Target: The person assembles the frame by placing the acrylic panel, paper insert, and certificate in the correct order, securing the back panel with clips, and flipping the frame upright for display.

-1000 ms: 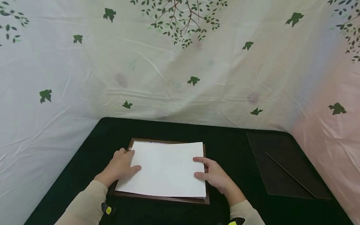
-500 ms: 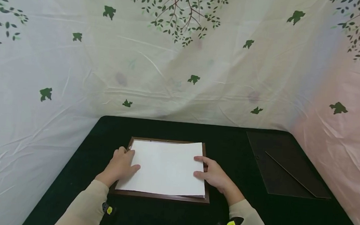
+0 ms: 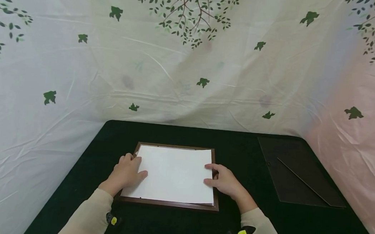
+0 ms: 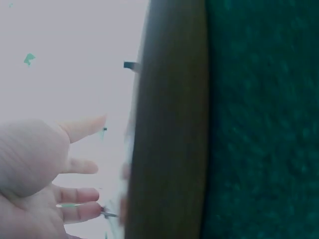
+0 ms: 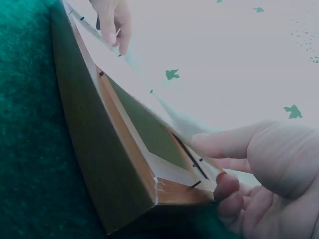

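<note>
A white sheet of paper (image 3: 174, 175) lies over a brown picture frame (image 3: 169, 203), within its rim along most sides. My left hand (image 3: 124, 174) rests at the left side, thumb on the sheet and fingers straight by the rim. At the right side my right hand (image 3: 225, 182) pinches the sheet's edge, its other fingers curled by the rim. In the right wrist view the sheet's right part is raised above the inside of the frame (image 5: 99, 144). Small dark metal tabs (image 5: 196, 184) stick out of the frame's inner walls.
A dark flat panel (image 3: 293, 184) lies at the table's right, with a thin rod-like strip (image 3: 302, 181) slanting across it. Dark green cloth (image 3: 174, 227) covers the table. A pale printed curtain (image 3: 177, 66) hangs behind and along both sides.
The sheet has settled lower into the frame. Its far right corner has come down inside the rim, and more of the near rim shows. Both hands hold nearly the same places.
</note>
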